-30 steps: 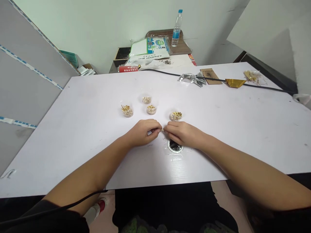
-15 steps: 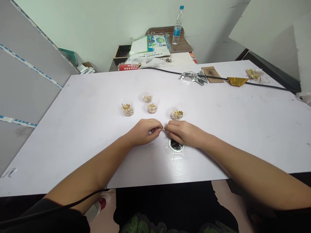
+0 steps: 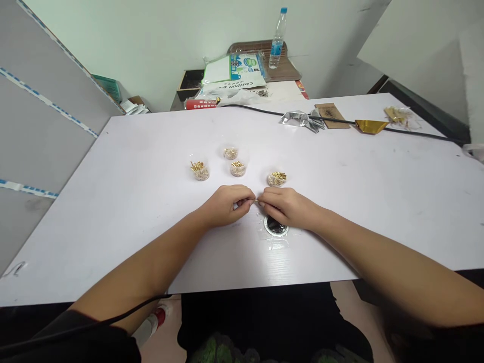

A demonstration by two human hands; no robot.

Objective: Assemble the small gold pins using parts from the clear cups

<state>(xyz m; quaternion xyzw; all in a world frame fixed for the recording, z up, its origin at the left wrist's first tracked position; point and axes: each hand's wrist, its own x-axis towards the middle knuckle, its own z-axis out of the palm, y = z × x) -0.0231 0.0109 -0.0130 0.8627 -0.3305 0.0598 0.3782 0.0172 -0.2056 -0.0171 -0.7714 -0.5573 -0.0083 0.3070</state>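
Observation:
Between the fingertips of both hands is a thin gold-coloured metal pin (image 3: pixel 256 200); only a short stretch of it shows. My left hand (image 3: pixel 231 205) pinches one end, and my right hand (image 3: pixel 284 205) pinches the other. Just beyond the right hand stands a small clear cup (image 3: pixel 277 179) of gold-coloured metal pieces. Farther left are a cup with longer gold pins (image 3: pixel 201 173), a cup of short gold pieces (image 3: pixel 238 170) and, behind it, a cup of paler pieces (image 3: pixel 230 154). My fingers hide the pin's ends.
A round black cable hole (image 3: pixel 277 227) with a pale rim lies under the right hand. Along the back edge run a black cable (image 3: pixel 253 109), a silver foil packet (image 3: pixel 297 119), brown card (image 3: pixel 333 116) and gold foil (image 3: pixel 370 126). A water bottle (image 3: pixel 277 43) stands behind the table.
Both hands keep the same pinch on the pin, almost still. The whole view has shifted very slightly; the cups have not moved on the table.

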